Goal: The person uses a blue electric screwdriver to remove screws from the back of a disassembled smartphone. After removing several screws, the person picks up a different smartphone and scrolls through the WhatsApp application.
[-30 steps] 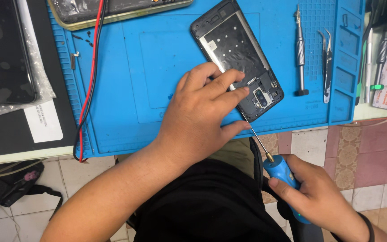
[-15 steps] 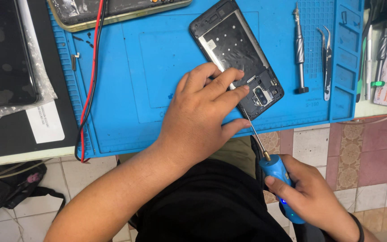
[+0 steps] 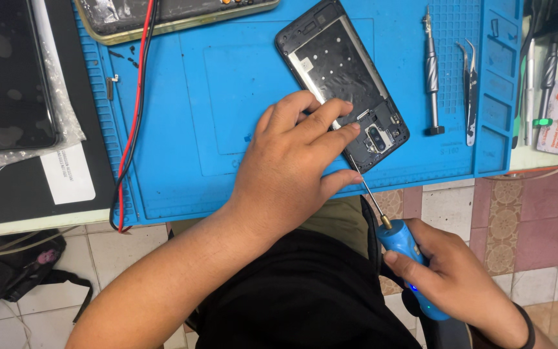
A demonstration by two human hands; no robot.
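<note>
A black phone frame with its back off lies tilted on the blue work mat. My left hand rests on the phone's lower end, fingers pressing it down beside the camera module. My right hand grips a blue-handled screwdriver below the mat's edge. Its thin shaft points up to the phone's lower edge under my left fingers.
A second phone lies at the mat's top with red and black wires running down. A metal screwdriver and tweezers lie on the mat's right. A dark screen in plastic wrap sits at left. Tiled floor lies below.
My right hand and the screwdriver handle have shifted slightly. My left hand stays on the phone.
</note>
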